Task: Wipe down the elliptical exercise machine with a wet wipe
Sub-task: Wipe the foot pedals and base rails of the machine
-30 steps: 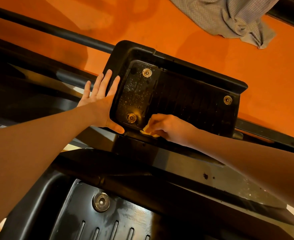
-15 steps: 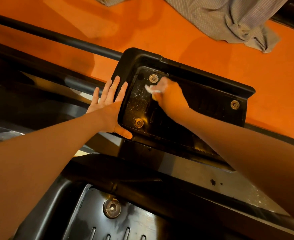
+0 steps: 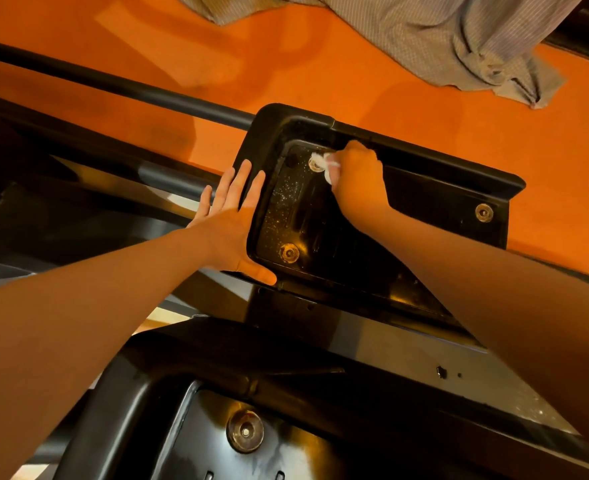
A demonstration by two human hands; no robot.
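Closest to us, bottom of the view, sits one glossy black moulded plastic foot pedal (image 3: 196, 427) with a single round metal bolt (image 3: 245, 432) in its tray, wet streaks showing on the surface. Just beyond it runs a black flat machine rail (image 3: 372, 348).

Up to the action now: the second black rimmed plastic foot pedal (image 3: 424, 188), two pedals in total. The left hand (image 3: 229, 216) lies flat against its left outer wall, fingers straight and together, thumb hooked under the near corner. That looks like a brace, so the pedal does not swing away under the rubbing.

The right hand (image 3: 359, 178) is inside the tray, fingers curled tight on a small crumpled white wet wipe (image 3: 326, 164), and the wipe is pressed right on the far-left metal bolt (image 3: 315, 164). Working round the fastener, I would say, where grime gathers. Three bolts show in this pedal: that one, another at the near-left corner (image 3: 289, 252), a third at the right end (image 3: 483, 213). Pale specks dot the left floor of the tray, so there is wiping left to do there.

Further back, one long black round metal bar (image 3: 113, 83) crosses the orange floor (image 3: 321, 64). At the very top lies one rumpled grey checked cloth (image 3: 442, 32), well apart from both hands.
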